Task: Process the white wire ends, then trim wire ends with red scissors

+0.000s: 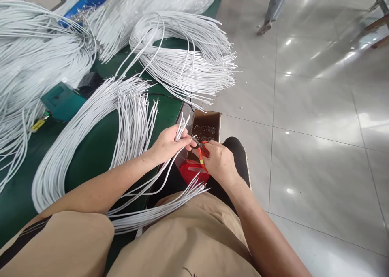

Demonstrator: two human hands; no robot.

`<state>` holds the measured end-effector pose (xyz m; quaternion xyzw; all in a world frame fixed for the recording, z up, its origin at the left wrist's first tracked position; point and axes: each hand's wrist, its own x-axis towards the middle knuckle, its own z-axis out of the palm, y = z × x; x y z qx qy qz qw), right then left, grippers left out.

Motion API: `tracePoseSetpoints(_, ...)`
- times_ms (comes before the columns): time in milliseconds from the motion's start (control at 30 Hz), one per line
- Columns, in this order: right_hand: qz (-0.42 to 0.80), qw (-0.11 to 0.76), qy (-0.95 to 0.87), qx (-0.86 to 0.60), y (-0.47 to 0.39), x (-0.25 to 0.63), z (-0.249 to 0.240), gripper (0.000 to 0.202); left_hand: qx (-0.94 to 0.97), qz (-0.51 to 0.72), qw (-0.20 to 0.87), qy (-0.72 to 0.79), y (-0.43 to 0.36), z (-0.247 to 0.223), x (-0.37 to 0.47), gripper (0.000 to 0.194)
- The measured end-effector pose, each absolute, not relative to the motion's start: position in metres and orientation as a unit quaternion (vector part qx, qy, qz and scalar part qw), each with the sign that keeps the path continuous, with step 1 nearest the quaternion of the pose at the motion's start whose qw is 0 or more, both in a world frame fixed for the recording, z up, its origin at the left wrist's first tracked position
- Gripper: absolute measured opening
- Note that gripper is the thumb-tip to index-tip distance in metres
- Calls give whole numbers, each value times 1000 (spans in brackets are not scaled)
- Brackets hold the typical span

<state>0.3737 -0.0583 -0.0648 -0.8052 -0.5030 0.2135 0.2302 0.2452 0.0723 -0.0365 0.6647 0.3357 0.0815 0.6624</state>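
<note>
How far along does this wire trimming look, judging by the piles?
Done, it seems: the cardboard box below the hands already holds a layer of small dark bits, probably offcuts. In hand: the left hand grips a small bunch of white wires while the right hand works red-handled cutters at their tips. Left: large bundles of wires cover the green table.

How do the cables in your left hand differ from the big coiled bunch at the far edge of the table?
The cables in the left hand are a small bunch, gripped with ends pointing up beside the red-handled cutters in the right hand. The coiled bunch is far larger, lies untouched on the green table, and its ends fan sideways. Both are thin white cables.
</note>
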Motion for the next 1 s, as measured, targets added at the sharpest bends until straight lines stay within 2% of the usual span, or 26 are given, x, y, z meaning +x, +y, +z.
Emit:
tracePoseSetpoints(200,418,518,-278,-693,-52,380,-55,24,663,79,664,338,71,-36,246,25)
tracePoseSetpoints(300,478,584,-196,-627,-45,374,-46,26,675,83,644,352,69,-36,246,29)
tracePoseSetpoints(600,500,616,-140,-592,-41,366,-57,19,752,98,543,361,68,-39,244,25)
tracePoseSetpoints(867,502,627,-118,-583,-44,364,-61,19,756,91,537,362,68,-38,246,26)
tracePoseSetpoints(1000,501,634,-108,-580,-44,363,-56,22,728,82,577,362,68,-37,246,25)
